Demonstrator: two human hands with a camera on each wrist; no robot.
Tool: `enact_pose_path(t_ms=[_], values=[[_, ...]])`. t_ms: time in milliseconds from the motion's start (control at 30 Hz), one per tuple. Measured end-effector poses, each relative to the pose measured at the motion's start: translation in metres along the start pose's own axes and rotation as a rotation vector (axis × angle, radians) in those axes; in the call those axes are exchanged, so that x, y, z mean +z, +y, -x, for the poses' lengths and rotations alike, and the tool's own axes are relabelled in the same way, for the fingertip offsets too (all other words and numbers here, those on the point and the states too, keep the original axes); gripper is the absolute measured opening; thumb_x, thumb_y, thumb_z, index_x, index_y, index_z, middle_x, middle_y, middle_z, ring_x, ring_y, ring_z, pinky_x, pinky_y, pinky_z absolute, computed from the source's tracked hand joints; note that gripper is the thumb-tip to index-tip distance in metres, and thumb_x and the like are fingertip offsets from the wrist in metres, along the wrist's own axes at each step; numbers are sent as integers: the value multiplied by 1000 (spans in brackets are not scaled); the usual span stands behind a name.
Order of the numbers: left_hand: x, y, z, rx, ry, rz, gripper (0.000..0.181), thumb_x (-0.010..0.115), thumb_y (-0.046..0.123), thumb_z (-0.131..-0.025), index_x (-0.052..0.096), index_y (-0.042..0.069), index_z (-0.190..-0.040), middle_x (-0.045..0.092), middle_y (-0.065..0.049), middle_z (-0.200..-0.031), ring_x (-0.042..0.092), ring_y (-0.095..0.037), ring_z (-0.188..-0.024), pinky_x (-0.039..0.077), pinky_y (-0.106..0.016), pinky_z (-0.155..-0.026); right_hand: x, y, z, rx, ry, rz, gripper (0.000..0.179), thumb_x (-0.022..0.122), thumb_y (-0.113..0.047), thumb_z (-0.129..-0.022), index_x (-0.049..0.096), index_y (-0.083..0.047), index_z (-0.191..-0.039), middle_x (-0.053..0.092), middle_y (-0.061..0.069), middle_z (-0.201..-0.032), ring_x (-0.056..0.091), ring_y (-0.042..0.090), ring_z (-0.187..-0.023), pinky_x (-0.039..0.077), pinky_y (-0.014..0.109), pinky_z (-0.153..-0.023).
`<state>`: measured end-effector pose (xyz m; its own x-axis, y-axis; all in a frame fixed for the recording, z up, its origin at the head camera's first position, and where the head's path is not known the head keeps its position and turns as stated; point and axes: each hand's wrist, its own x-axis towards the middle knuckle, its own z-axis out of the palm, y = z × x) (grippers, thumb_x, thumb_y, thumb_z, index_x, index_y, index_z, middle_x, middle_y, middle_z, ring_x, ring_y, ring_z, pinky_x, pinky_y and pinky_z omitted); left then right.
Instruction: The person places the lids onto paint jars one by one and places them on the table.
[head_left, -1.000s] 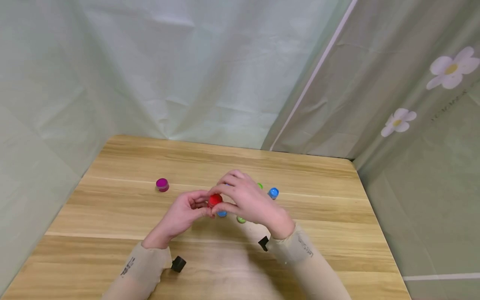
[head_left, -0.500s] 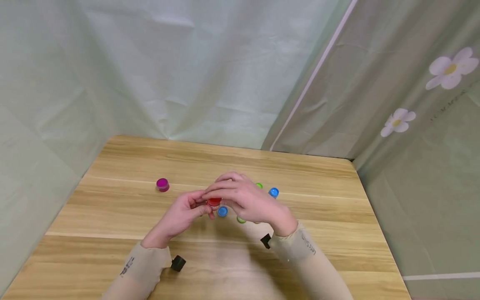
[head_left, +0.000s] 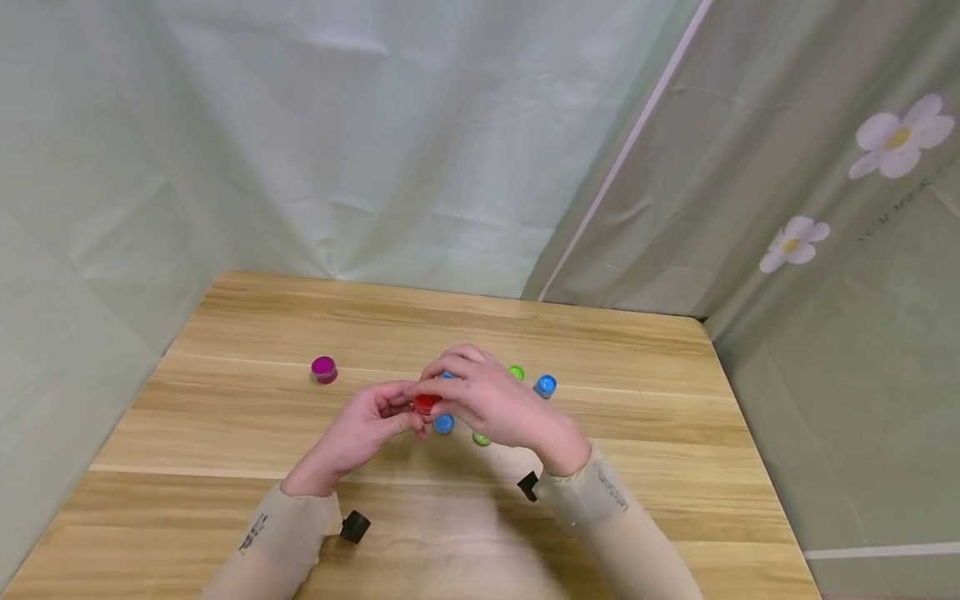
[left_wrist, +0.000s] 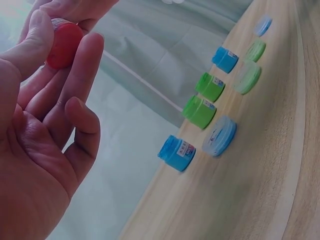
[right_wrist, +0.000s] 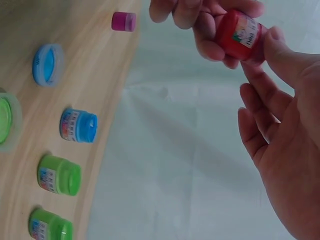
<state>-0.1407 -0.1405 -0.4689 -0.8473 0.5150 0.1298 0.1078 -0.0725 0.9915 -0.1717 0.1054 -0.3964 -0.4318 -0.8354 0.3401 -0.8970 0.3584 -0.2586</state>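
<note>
A small red paint jar [right_wrist: 235,35] with a printed label is up off the table between both hands. My left hand [head_left: 367,425] pinches its body between thumb and fingers, the little finger bent away in the left wrist view. From the other side, my right hand [head_left: 491,396] grips the lid end [right_wrist: 257,47] with thumb and forefinger; its other fingers are loosely bent. In the head view the right fingers partly cover the red top. The red base [left_wrist: 64,47] faces the left wrist camera.
On the wooden table [head_left: 247,417] stand two lidless blue jars [left_wrist: 176,152] and two green jars [left_wrist: 199,111]. Their loose lids, including a blue lid [left_wrist: 220,136] and a pale green lid [left_wrist: 247,77], lie in a row nearer me. A purple jar [head_left: 324,369] stands left. Curtains [head_left: 412,150] hang behind.
The right hand has turned over the jar's top, its fingers swinging across the red lid and then back slightly. The left hand has kept its hold almost in place.
</note>
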Motion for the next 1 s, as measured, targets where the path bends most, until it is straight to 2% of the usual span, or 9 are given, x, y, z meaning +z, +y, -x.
enact_pose_path(t_ms=[133,267,433,600,1000], values=[[0,-1,0,18,14,21,40,71,6,-102,64,-5,-140,76,-5,-126,74,-34,-92,62,-35,-85,3,0,-1,8,17,26,32,73,-29,-102,74,-18,-132,67,-2,-128,54,22,-128,39,35,-115],[1,-1,0,39,43,29,41,74,3,-100,66,-6,-139,77,-6,-123,75,-32,-90,63,-35,-82,5,-1,-2,30,32,61,33,75,-33,-100,74,-20,-131,67,-3,-128,54,22,-128,40,37,-114],[1,-1,0,51,89,-6,41,77,1,-97,69,-6,-136,79,-7,-116,75,-29,-84,64,-35,-79,5,-3,-5,61,19,133,37,74,-41,-98,74,-23,-130,67,-5,-129,54,21,-130,43,37,-111],[2,-1,1,62,112,-37,41,79,0,-95,70,-6,-134,80,-6,-113,75,-27,-80,64,-34,-76,5,-5,-6,74,-1,178,39,75,-44,-96,73,-22,-129,67,-6,-130,53,20,-131,43,37,-111],[6,-5,1,96,150,-97,41,79,-1,-95,69,-7,-135,80,-5,-97,73,-23,-72,63,-33,-70,7,-8,-6,106,0,174,36,76,-40,-97,73,-21,-127,66,-6,-128,52,20,-131,41,37,-111]])
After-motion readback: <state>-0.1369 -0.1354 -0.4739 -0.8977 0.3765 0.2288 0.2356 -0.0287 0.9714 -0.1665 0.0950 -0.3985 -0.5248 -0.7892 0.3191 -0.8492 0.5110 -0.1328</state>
